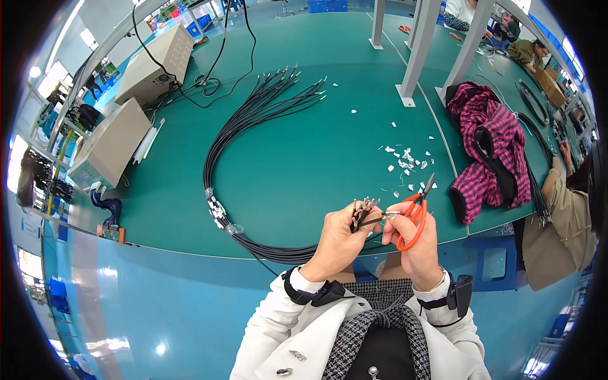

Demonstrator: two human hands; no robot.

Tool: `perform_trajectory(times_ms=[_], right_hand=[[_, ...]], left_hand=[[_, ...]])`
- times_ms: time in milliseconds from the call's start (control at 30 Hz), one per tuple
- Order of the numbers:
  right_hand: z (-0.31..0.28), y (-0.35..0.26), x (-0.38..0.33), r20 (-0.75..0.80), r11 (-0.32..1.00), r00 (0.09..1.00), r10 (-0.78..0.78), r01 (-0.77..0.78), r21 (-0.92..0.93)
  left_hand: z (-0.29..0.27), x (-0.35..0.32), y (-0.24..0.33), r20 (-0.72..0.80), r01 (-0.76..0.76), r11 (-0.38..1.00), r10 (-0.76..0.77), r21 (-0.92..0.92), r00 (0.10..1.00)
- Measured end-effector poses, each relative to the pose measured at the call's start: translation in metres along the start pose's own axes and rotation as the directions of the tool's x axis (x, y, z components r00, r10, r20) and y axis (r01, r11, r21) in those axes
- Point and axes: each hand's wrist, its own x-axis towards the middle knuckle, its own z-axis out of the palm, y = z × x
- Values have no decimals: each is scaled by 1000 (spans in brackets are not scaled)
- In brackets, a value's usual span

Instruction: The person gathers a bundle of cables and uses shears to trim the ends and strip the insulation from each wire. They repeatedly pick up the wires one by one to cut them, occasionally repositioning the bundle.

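Note:
My left hand point(337, 244) is closed around the near end of a bundle of black cables point(220, 136), whose stripped tips poke up out of the fist. In my right hand point(418, 244) is a pair of scissors with orange handles point(413, 235), blades pointing up and away. The right thumb and fingertips also pinch the silvery tip of one cable point(389, 215) beside the left fist. From my hands the bundle curves left along the table edge, then back to its fanned far ends. Clear wrap and white labels point(216, 212) surround it partway.
Small white scraps point(405, 158) lie scattered beyond my right hand on the green table point(297, 171). A pink and black checked garment point(487, 152) lies at the right, near metal posts point(410, 69). Beige instrument boxes point(111, 142) stand left. Another person point(560, 209) sits at the right.

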Motion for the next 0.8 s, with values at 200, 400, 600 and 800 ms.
perform_trajectory(times_ms=[200,400,600,800], right_hand=[[0,4,-7,-35,983,999,-9,3,-184],[-11,6,-22,124,922,973,193,-137,-361],[-11,1,-24,168,889,936,308,-221,-400],[-9,1,-24,182,880,925,332,-235,-412]], left_hand=[[-7,3,2,27,65,995,-63,-74,998],[-9,7,11,-6,126,978,-129,-169,992],[-12,7,14,10,207,960,-209,-186,978],[-11,7,14,2,203,966,-206,-158,979]])
